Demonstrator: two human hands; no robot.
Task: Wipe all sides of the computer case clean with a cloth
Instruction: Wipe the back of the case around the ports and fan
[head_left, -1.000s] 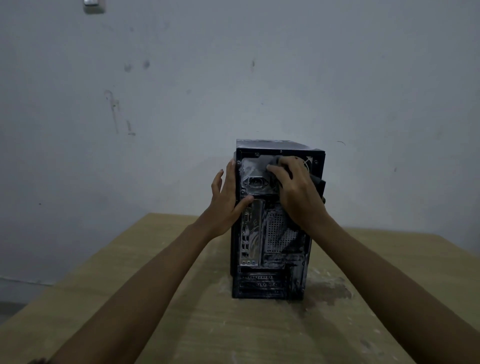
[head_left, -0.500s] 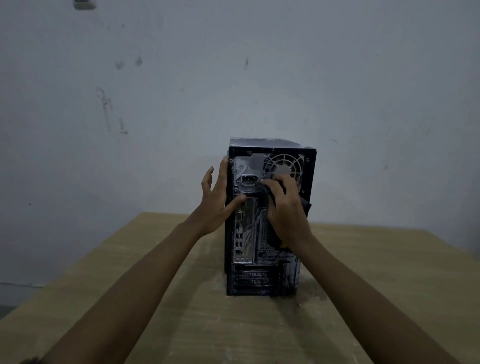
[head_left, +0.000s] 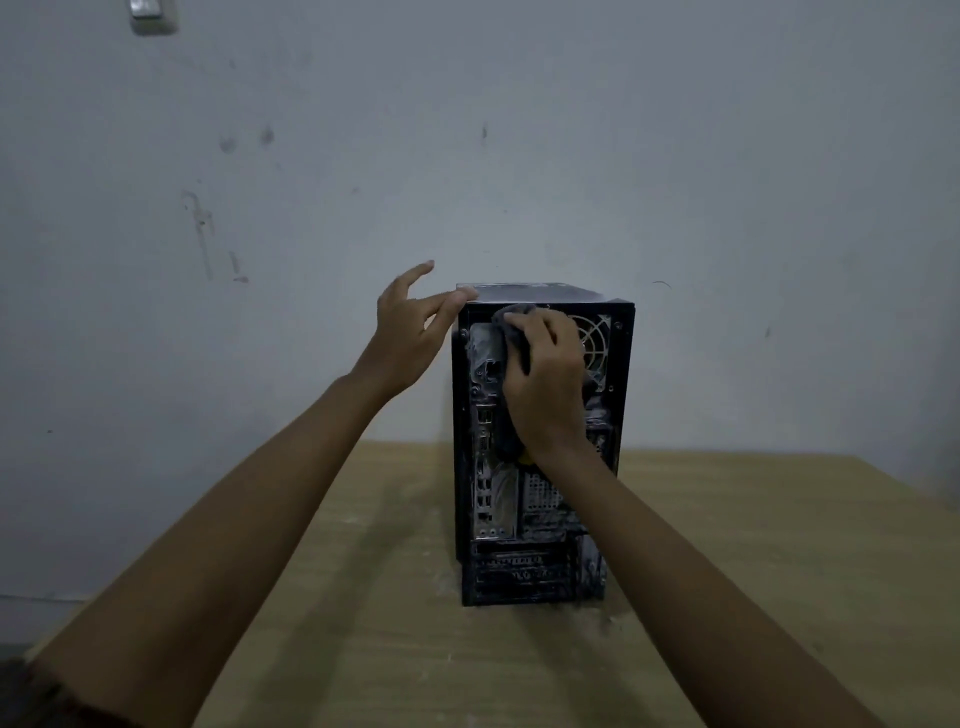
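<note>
While the right hand (head_left: 545, 374) bunches the grey cloth (head_left: 511, 317) in curled fingers and presses it to the upper back panel of the computer case (head_left: 540, 571), the left hand (head_left: 405, 338), fingers straight and spread, touches the top near-left corner, apparently to steady it. The computer case stands upright on the wooden table (head_left: 363, 623), back panel facing near.

The step in hand looks to be wiping the back (pale dust shows on the lower ports and slots, so this side seems unfinished). The next move calls for working the cloth downward and right over the fan grille (head_left: 597, 343), then turning the case to reach its other sides.

Protruding ports and slot edges could snag the cloth. Dust smears the table beside the base, and a marked wall (head_left: 519, 156) stands far behind.
</note>
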